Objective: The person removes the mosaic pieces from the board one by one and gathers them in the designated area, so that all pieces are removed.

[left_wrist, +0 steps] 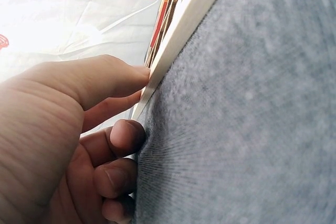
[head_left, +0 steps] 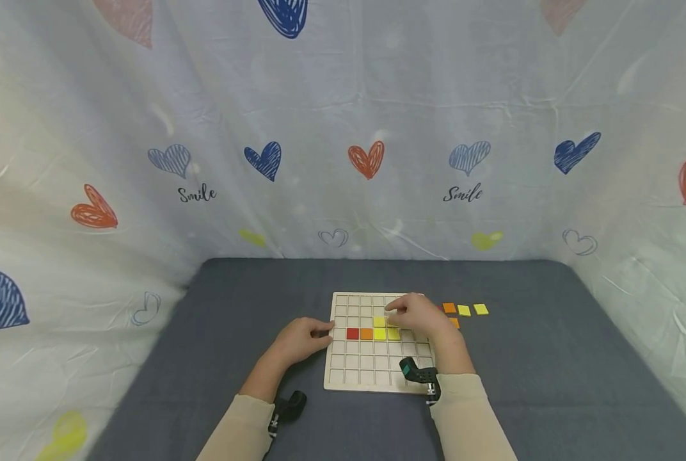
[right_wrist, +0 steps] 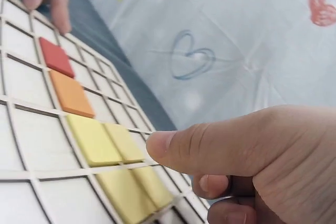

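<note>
A pale wooden grid board (head_left: 359, 378) lies on the dark table. Red tile (head_left: 352, 333) and orange tile (head_left: 366, 333) sit side by side in one row, followed by a block of several yellow tiles (right_wrist: 94, 141). My left hand (head_left: 298, 340) rests its thumb and index finger against the board's left edge; its other fingers are loosely bent near the cloth in the left wrist view. Above the board's upper right part is my right hand (head_left: 420, 315), thumb and index apart near the yellow block. No tile shows between them, though the index is hidden in the right wrist view.
Right of the board lie loose orange tiles (head_left: 448, 308) and yellow tiles (head_left: 480, 309), some partly behind the right hand. Grey cloth covers the table (head_left: 550, 358). A white curtain (head_left: 320, 115) printed with hearts hangs behind and on both sides.
</note>
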The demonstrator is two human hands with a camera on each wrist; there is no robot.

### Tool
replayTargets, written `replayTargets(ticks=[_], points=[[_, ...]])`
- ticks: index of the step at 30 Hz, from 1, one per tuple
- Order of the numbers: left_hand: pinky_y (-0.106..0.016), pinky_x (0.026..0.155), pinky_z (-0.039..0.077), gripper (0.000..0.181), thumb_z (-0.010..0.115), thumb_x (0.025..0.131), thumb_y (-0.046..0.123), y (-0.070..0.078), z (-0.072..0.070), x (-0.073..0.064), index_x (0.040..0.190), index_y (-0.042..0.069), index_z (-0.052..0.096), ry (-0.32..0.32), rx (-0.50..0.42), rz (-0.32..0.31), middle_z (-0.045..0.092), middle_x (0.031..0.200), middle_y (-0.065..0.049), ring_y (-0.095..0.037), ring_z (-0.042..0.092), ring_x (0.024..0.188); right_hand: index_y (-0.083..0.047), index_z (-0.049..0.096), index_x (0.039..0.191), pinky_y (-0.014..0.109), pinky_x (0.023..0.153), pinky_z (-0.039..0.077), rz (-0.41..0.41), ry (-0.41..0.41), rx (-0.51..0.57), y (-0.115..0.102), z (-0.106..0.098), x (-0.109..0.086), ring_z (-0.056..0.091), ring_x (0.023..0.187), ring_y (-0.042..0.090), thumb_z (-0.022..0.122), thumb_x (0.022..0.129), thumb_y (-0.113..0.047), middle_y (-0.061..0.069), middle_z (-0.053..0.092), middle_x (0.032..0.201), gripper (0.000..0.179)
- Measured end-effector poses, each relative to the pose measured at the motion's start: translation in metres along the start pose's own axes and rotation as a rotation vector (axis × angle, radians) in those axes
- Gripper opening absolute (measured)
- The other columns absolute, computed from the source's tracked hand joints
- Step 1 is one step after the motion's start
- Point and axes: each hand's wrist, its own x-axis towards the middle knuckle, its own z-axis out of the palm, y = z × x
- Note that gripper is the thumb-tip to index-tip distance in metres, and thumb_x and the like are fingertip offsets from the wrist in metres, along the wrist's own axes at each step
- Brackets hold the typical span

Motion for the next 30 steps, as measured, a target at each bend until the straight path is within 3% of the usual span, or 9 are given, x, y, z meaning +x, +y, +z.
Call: replayTargets(ticks=[5,8,14,18,22,24,28,30], points=[[-0.028,0.051,0.033,0.042,0.075,0.096,0.025,0.0,0.0,0.001,0.135,0.013,0.07,0.0,0.003,0.004,0.05,0.059,0.002,-0.012,0.038,0.051,-0.011,0.081,0.111,0.041,0.088,0.053,0.005,0.008,-0.03,-0.002,0.012,0.005,0.064,0.098,0.018,0.079,0.09,-0.015,0.002,0.074,0.111,0.022],[-0.028,0.051,0.033,0.042,0.075,0.096,0.025,-0.001,0.0,0.001,0.135,0.014,0.07,-0.001,0.009,0.006,0.051,0.059,0.003,-0.011,0.038,0.051,-0.01,0.082,0.108,0.042,0.086,0.053,0.015,0.016,-0.038,-0.005,0.016,0.005,0.065,0.095,0.018,0.079,0.089,-0.013,0.002,0.074,0.111,0.019],[-0.028,0.051,0.033,0.042,0.075,0.096,0.026,0.0,0.001,0.001,0.135,0.014,0.07,-0.005,0.009,-0.009,0.05,0.059,0.002,-0.011,0.038,0.051,-0.011,0.082,0.103,0.039,0.079,0.054,0.014,0.049,-0.083,-0.012,0.016,0.004,0.062,0.079,0.013,0.081,0.089,-0.015,0.0,0.074,0.101,0.015],[-0.028,0.051,0.033,0.042,0.075,0.095,0.025,0.0,0.001,0.0,0.135,0.014,0.07,-0.007,0.004,-0.013,0.05,0.059,0.002,-0.012,0.038,0.051,-0.012,0.081,0.1,0.04,0.08,0.054,0.007,0.084,-0.147,-0.017,0.017,0.002,0.063,0.08,0.015,0.081,0.089,-0.018,-0.002,0.073,0.095,0.013],[-0.027,0.051,0.033,0.041,0.075,0.095,0.025,0.0,0.001,0.0,0.135,0.014,0.07,-0.008,0.004,-0.006,0.051,0.059,0.003,-0.011,0.037,0.05,-0.011,0.081,0.106,0.043,0.083,0.053,-0.002,0.104,-0.188,-0.022,0.021,-0.003,0.065,0.087,0.018,0.083,0.087,-0.016,-0.001,0.073,0.096,0.02],[-0.027,0.05,0.033,0.041,0.075,0.096,0.025,0.0,0.0,0.0,0.135,0.014,0.07,-0.006,0.005,-0.004,0.051,0.058,0.003,-0.011,0.037,0.049,-0.011,0.08,0.107,0.041,0.08,0.052,-0.027,0.116,-0.211,-0.023,0.024,-0.005,0.062,0.085,0.018,0.083,0.087,-0.014,-0.003,0.07,0.093,0.021],[-0.027,0.049,0.033,0.041,0.075,0.096,0.025,0.001,-0.001,0.0,0.135,0.014,0.07,-0.002,-0.001,-0.007,0.051,0.058,0.002,-0.011,0.037,0.049,-0.013,0.076,0.092,0.036,0.066,0.042,-0.106,0.153,-0.3,-0.025,0.031,-0.007,0.051,0.07,0.017,0.08,0.088,-0.011,-0.003,0.058,0.075,0.006],[-0.027,0.049,0.033,0.041,0.075,0.096,0.025,0.0,-0.001,0.0,0.135,0.014,0.07,-0.004,-0.001,-0.005,0.052,0.059,0.002,-0.011,0.038,0.049,-0.014,0.075,0.091,0.034,0.064,0.04,-0.132,0.193,-0.347,-0.025,0.033,-0.008,0.049,0.069,0.015,0.08,0.089,-0.012,-0.004,0.056,0.074,0.006]])
